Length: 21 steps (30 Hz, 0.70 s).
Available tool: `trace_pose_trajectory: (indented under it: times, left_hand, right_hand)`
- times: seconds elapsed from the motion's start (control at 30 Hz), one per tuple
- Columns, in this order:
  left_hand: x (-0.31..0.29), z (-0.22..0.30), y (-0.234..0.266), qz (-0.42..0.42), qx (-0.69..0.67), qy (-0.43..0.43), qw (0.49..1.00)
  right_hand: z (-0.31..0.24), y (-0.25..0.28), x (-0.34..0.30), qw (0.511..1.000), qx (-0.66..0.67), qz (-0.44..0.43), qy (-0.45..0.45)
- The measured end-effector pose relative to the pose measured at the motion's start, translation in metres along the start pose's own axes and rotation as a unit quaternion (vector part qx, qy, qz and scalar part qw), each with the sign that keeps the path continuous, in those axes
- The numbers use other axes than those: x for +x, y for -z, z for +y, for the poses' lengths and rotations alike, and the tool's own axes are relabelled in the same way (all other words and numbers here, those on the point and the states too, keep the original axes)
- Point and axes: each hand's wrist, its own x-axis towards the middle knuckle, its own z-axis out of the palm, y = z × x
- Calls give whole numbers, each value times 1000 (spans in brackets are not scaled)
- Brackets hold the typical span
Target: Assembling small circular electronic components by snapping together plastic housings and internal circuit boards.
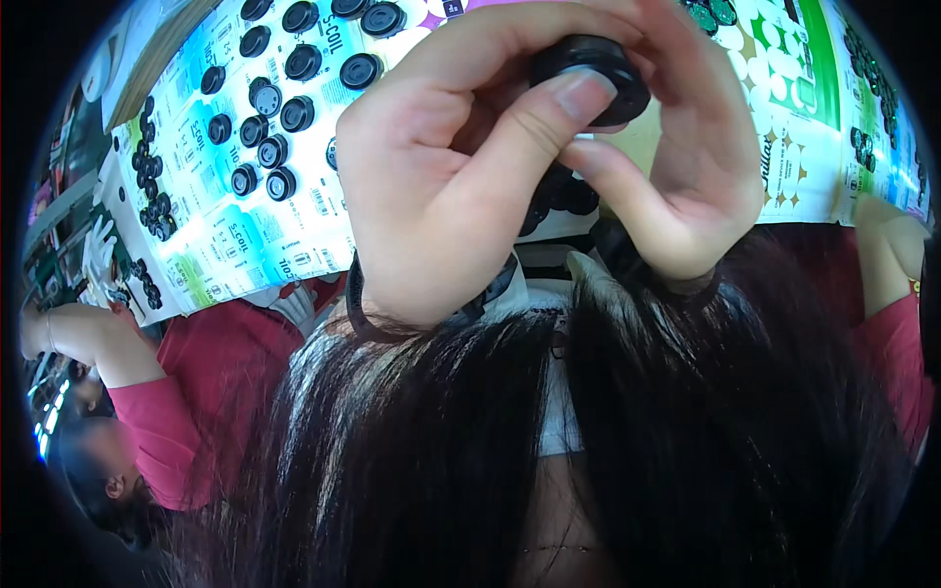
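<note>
Up close, a black round plastic piece [600,67] with a stepped, disc-like rim is held between my two hands. My left hand [417,186] curls around its left side, with the thumb pressed on its near face. My right hand [708,147] closes on it from the right; its fingers reach over the top and its thumb tip lies just under the piece. Part of the piece is hidden by the fingers. Below my hands, a dark cluster of similar pieces [569,196] shows partly between the wrists.
Many similar black round pieces [302,63] stand scattered on the printed sheets covering the table [206,260]. Greenish pieces [711,14] lie at the far right. Co-workers in red sit on both sides, one arm [103,338] at left. White gloves [100,257] lie by the left edge.
</note>
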Motion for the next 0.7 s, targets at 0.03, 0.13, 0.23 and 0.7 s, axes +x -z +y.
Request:
trace_pose_trajectory:
  times: [0.03, 0.13, 0.23, 0.7]
  left_hand:
    - [0, 1, 0, -1, -5, 2, 1000]
    - [3, 1, 2, -16, -55, 22, 998]
    - [5, 3, 9, -34, -134, 65, 988]
    - [26, -11, 24, -138, -389, 199, 889]
  right_hand:
    - [-1, 1, 1, 1000, 2, -1, 3]
    - [2, 6, 2, 1000, -2, -8, 12]
    - [5, 7, 4, 999, 12, -30, 14]
    - [-2, 16, 11, 990, 136, 25, -2]
